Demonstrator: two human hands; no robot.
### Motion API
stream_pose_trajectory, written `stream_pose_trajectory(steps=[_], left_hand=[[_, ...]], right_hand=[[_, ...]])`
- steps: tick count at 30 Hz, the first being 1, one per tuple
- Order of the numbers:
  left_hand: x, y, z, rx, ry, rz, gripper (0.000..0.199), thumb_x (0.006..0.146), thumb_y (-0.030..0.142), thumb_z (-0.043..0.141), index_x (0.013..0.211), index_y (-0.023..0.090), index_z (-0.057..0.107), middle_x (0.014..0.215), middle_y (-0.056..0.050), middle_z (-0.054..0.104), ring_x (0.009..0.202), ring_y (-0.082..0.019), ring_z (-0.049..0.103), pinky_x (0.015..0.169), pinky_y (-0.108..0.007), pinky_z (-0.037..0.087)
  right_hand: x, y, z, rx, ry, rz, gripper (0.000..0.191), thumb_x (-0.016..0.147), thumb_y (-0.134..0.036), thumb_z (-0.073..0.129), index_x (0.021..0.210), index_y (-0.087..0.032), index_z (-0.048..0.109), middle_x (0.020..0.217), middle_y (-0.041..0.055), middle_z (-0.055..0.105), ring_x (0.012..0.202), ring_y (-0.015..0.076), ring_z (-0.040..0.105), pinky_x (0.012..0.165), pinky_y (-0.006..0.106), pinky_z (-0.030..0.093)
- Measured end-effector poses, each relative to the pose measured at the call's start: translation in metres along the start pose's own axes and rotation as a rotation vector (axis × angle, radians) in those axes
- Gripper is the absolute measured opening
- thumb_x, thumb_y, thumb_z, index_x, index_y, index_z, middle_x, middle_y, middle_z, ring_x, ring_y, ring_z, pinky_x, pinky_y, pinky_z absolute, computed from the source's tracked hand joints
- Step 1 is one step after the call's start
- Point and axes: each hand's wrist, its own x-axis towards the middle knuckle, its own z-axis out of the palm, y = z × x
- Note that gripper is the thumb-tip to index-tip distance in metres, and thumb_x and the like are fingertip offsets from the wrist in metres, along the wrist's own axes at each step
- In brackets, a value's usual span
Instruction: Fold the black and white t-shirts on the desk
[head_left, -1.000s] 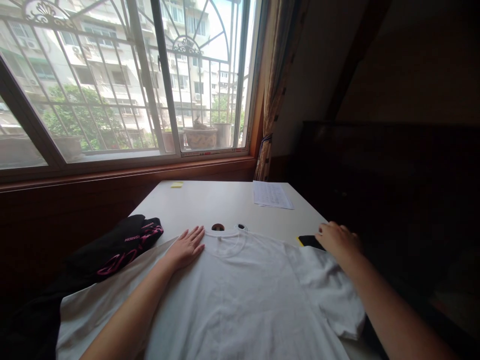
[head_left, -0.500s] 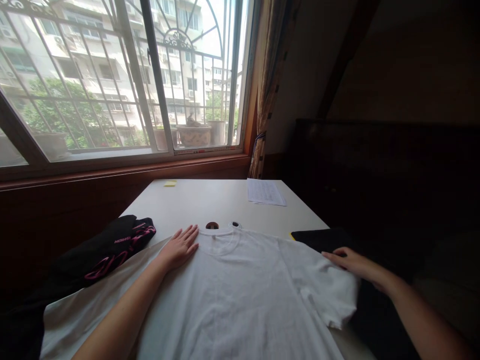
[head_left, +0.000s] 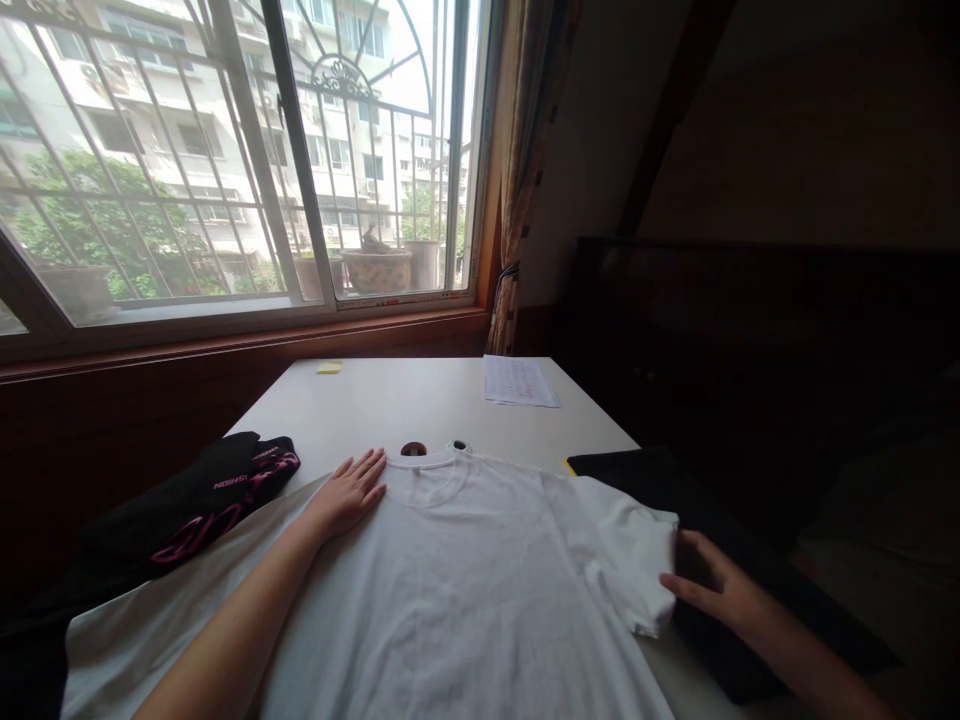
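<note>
A white T-shirt [head_left: 480, 580] lies spread over the near part of the white table, its neckline towards the window. My left hand [head_left: 349, 495] rests flat on the shoulder beside the collar, fingers stretched out. At the end of the right sleeve [head_left: 630, 560] is my right hand [head_left: 712, 580], thumb and fingers apart in a curve. The thumb tip touches the sleeve hem; some of the other fingertips are hidden or dark.
Black clothing [head_left: 202, 490] with pink lettering lies on the left. A black flat item [head_left: 622, 464] with a yellow edge is on the right. Papers [head_left: 519, 382] and a yellow note [head_left: 329, 368] lie on the far part of the table [head_left: 405, 390], below the barred window.
My right hand has moved from the sleeve's upper edge down to its hem, and its fingers have spread. The sleeve end has shifted slightly. My left hand stays flat by the collar.
</note>
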Motion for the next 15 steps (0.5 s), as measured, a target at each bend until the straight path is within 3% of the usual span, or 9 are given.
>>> stream_pose_trajectory(steps=[4,8,13,15], left_hand=[[0.0,0.0,-0.001,0.004,0.0,0.004,0.063,0.104,0.055,0.023,0.159,0.023,0.023,0.165,-0.003,0.02,0.153,-0.021,0.017,0.123,-0.043,0.014],[0.0,-0.001,-0.001,0.001,-0.007,-0.002,0.064,0.104,0.055,0.022,0.159,0.023,0.022,0.165,-0.003,0.019,0.153,-0.021,0.017,0.123,-0.043,0.015],[0.0,-0.002,0.001,-0.002,-0.01,-0.013,0.064,0.103,0.055,0.023,0.159,0.024,0.021,0.165,-0.002,0.019,0.153,-0.021,0.017,0.123,-0.043,0.014],[0.0,-0.002,0.001,-0.004,-0.005,-0.01,0.064,0.103,0.055,0.023,0.159,0.024,0.021,0.165,-0.002,0.019,0.153,-0.021,0.018,0.123,-0.043,0.014]], right_hand=[[-0.008,-0.003,0.024,0.329,-0.089,-0.013,0.058,0.06,-0.057,0.077,0.106,-0.027,0.058,0.113,0.0128,0.072,0.112,0.0349,0.067,0.094,0.044,0.055],[-0.007,0.0,0.028,0.33,-0.184,0.012,0.056,0.062,-0.053,0.076,0.108,-0.026,0.059,0.104,0.0113,0.075,0.101,0.0325,0.071,0.086,0.04,0.057],[0.01,0.028,0.0,0.081,0.054,0.103,0.056,0.06,-0.06,0.073,0.102,-0.023,0.067,0.094,0.011,0.076,0.094,0.034,0.071,0.075,0.037,0.056],[0.018,0.046,-0.013,0.014,0.091,0.119,0.055,0.062,-0.062,0.069,0.1,-0.022,0.068,0.091,0.0102,0.075,0.088,0.0326,0.072,0.071,0.037,0.055]])
